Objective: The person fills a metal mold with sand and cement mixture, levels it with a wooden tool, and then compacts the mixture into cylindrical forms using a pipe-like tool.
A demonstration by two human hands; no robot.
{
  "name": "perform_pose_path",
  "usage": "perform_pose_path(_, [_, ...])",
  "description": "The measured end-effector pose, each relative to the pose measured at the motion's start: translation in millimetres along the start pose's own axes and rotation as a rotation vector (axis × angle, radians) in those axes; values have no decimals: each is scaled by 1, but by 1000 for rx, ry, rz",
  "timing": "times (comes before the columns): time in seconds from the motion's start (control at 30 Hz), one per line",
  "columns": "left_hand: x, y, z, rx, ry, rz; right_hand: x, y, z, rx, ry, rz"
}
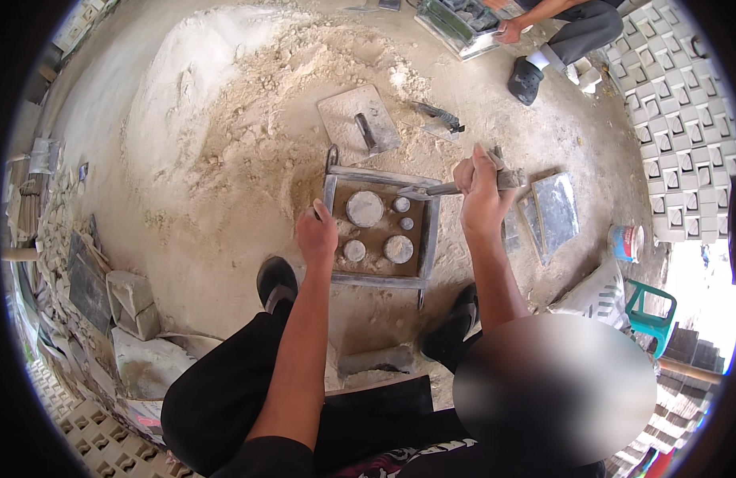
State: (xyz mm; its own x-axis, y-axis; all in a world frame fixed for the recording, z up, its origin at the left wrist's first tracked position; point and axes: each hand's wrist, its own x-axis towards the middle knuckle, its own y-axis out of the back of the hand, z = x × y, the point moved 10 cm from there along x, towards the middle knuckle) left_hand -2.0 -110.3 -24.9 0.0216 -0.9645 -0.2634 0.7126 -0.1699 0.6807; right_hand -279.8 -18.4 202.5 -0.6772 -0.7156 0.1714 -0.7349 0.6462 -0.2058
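Note:
A rectangular grey frame (433, 239) lies on the ground before me, filled with packed sand (380, 227). Several round pale discs of different sizes, among them a large disc (365, 209), sit in the sand. At the frame's left side is my left hand (316, 237), closed; a small dark bit shows by the thumb, and what the fingers hold is hidden. My right hand (482, 191), above the right side, grips a trowel-like tool (441, 190). Its narrow pointed end reaches left over the frame's far edge, near a small disc (401, 205).
Loose sand (248, 103) is heaped at far left. Beyond the frame lie a flat board (340, 119) with a dark-handled tool (365, 131) and a black-handled tool (439, 116). A person's hand (509, 31) touches another mould (455, 28). Grey plates (555, 209) and a green stool (653, 311) are right.

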Motion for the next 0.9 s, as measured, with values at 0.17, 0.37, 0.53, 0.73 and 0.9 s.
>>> perform_pose_path(0.17, [0, -4, -5, 0, 72, -35, -6, -40, 36, -374, 25, -240])
perform_pose_path(0.37, [3, -9, -1, 23, 2, 6, -3, -53, 61, -184, -118, -143])
perform_pose_path(0.53, [4, -5, -11, 17, 55, -20, 1, -74, 11, -170, -71, -104])
perform_pose_path(0.73, [5, -3, -8, -67, 85, -35, -4, -98, 48, -100, -31, -228])
perform_pose_path(0.9, [0, 1, 2, -138, 53, 37, -24, -104, 78, -179, 111, -168])
